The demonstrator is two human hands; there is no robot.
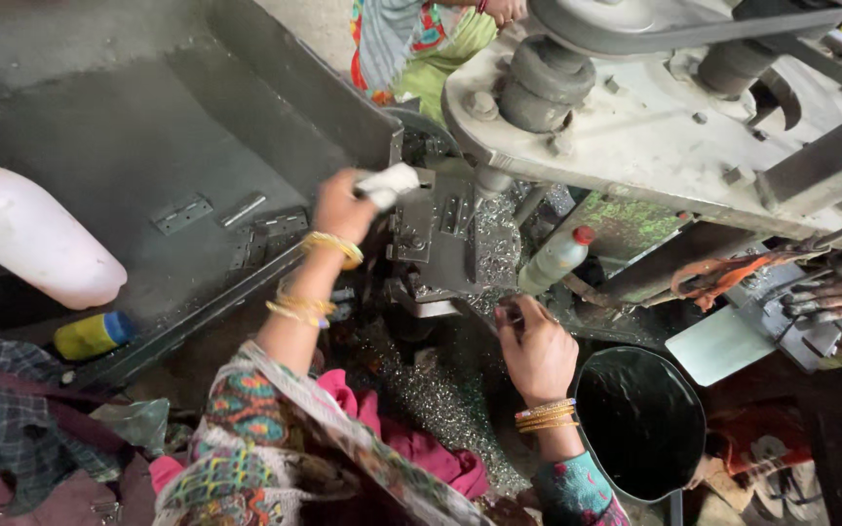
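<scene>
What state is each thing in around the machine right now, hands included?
left hand: closed around a white-wrapped handle
right hand: fingers curled at the machine's edge, grip unclear
plastic bottle: red cap on, leaning
black pan: holds dark liquid
hinge plate: lying flat, opened out
</scene>
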